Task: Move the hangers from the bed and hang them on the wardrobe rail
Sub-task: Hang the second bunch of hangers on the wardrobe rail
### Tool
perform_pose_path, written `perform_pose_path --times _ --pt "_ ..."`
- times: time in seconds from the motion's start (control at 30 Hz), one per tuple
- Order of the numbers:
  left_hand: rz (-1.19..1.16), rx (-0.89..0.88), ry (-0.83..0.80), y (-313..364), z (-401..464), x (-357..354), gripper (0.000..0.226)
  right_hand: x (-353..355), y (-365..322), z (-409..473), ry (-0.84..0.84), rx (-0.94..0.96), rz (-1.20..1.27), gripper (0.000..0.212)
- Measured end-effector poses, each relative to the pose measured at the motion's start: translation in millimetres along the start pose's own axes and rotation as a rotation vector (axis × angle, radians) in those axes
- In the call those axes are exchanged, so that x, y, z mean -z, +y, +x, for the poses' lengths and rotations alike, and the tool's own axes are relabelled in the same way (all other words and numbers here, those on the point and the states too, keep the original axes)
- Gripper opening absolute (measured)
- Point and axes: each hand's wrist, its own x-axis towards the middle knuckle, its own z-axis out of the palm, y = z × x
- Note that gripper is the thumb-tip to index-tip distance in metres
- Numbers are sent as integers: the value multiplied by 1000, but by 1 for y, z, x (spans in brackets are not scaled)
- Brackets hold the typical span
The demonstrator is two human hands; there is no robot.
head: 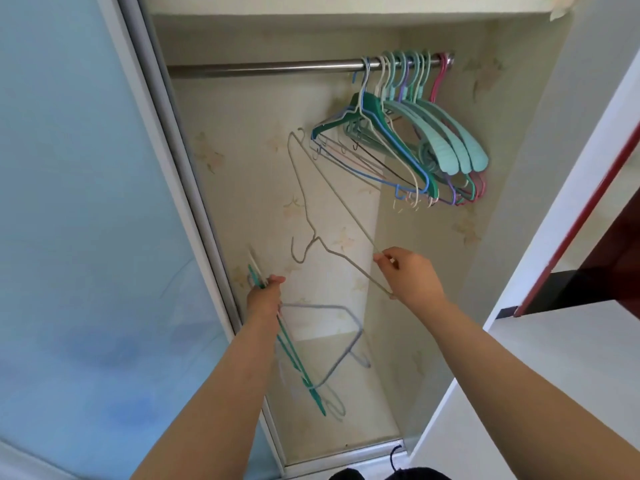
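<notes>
We look into the open wardrobe, and we take its metal rail (277, 68) as our landmark. At the right end of the rail hangs a tight bunch of hung hangers (408, 133), turquoise, green, blue, white, purple and pink, their hooks over the bar and their bodies slanting down to the right below it. Well below the rail, under its middle, our right hand (410, 271) pinches a beige wire hanger (311, 216) between thumb and fingertips at one of its corners; the hanger stands tilted, its far corner reaching up toward the bunch without touching the rail, and its hook points down and left in the air. Lower still and to the left, beneath the bare left stretch of the rail, our left hand (265, 294) is clenched around a bundle of held hangers (304, 362): a green plastic one and a pale lilac wire one show clearly, with more thin ones blurred among them, so we cannot tell how many. This bundle hangs down from the fist toward the wardrobe floor. Left of the rail stands the sliding door (79, 202), frosted blue in a grey frame. Right of the rail's end is the white wardrobe side panel (540, 188).
</notes>
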Motion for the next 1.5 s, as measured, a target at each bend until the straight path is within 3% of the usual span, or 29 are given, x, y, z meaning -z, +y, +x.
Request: perform_pose_path --times 0.17,0.3,0.4,0.57,0.63,0.77,0.83,0.93,1.07,1.17,1.23,1.37,1.5 --pt "-170 9 22 -6 2 5 10 10 12 -3 4 -58 188 20" --pt "-213 42 -84 -1 -7 -2 17 4 7 -1 -41 -188 549 16" --pt "-437 26 -203 12 -15 -8 17 -1 5 4 -158 -344 751 13" --pt "-575 -31 -309 33 -26 -19 22 -19 36 0 -358 -547 359 24" --pt "-554 -34 -341 38 -29 -22 21 -26 46 -9 -417 -530 254 33" --pt "-416 -116 -380 47 -31 -25 20 -25 48 -22 -545 -448 286 79" --pt "-317 -150 -380 57 -31 -26 19 -22 41 -23 -627 -384 263 68" --pt "-204 -207 -374 69 -32 -24 22 -19 35 -17 -505 -406 363 52" --pt "-176 -251 -315 77 -31 -23 28 -12 12 0 -311 -374 523 68" --pt "-178 -274 -286 80 -30 -24 26 -6 -17 25 -226 -324 582 44" --pt "-187 -287 -320 81 -29 -22 27 2 -39 47 -174 -316 565 41" --pt "-180 -287 -393 86 -30 -15 29 22 -84 93 -122 -306 660 43" --pt "-174 -268 -410 91 -33 -13 28 35 -107 124 -195 -358 781 45"
